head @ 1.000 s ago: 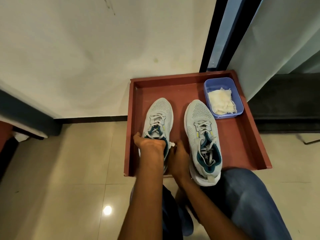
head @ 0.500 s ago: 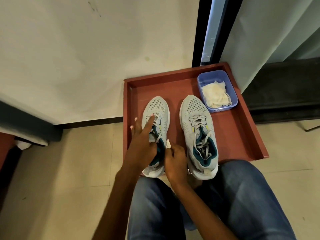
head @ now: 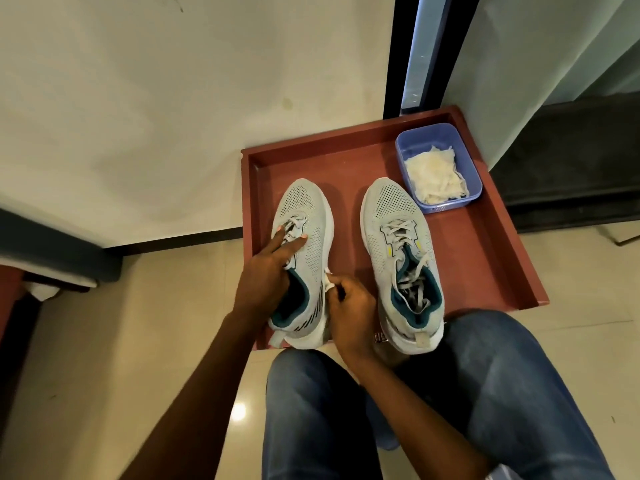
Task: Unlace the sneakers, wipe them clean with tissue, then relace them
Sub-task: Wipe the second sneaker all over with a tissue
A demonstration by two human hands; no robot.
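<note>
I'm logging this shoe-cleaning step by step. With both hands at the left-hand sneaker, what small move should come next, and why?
Probably wipe along that pale grey mesh sneaker's side: the right hand pinches a small white tissue against it, while the left hand steadies it by the laces.

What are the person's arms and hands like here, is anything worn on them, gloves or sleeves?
No gloves and no sleeves show: both forearms are bare up to the frame's edge. The left hand shows pale pink fingernails. The right hand is bare too; no ring is visible on either. Blue denim jeans cover the legs below.
</note>
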